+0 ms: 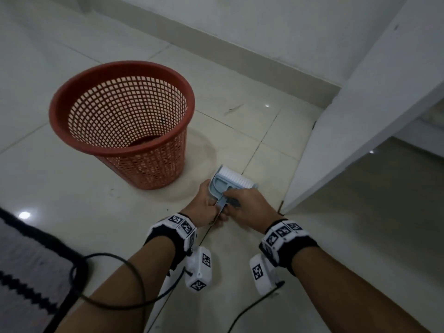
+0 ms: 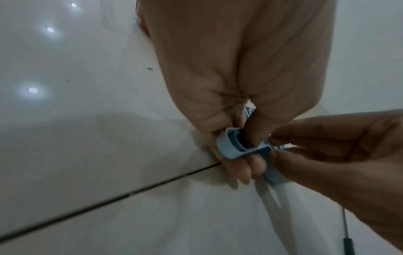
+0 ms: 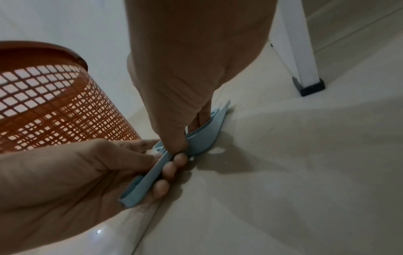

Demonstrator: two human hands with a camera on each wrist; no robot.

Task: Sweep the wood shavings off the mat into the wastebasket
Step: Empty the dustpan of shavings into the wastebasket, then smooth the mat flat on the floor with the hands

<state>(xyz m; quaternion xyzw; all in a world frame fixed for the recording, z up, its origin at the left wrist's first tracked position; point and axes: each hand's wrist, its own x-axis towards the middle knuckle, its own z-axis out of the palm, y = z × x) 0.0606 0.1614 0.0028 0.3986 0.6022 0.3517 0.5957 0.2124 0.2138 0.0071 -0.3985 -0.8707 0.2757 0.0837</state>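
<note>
Down on the tiled floor (image 1: 72, 188) I have both hands on a small pale-blue dustpan (image 1: 222, 186) with its white-bristled brush (image 1: 231, 176) nested in it, the pair lying on the tiles just beside the base of the red mesh wastebasket (image 1: 122, 121). My left hand (image 1: 206, 205) has its fingers curled around the handles from underneath, thumb tucked into the looped end, as the left wrist view shows. My right hand (image 1: 247, 203) comes over the top, its thumb and fingers pinching the same handle stack just ahead of the left. In the right wrist view the dustpan's rounded underside touches the floor and its handle end is raised into my left palm. The wastebasket stands upright, with something dark at its bottom that I cannot make out. A corner of the black-bordered grey mat (image 1: 26, 265) shows at the lower left, well apart from the dustpan. A white furniture leg (image 3: 305, 69) with a dark foot stands on my right.
</note>
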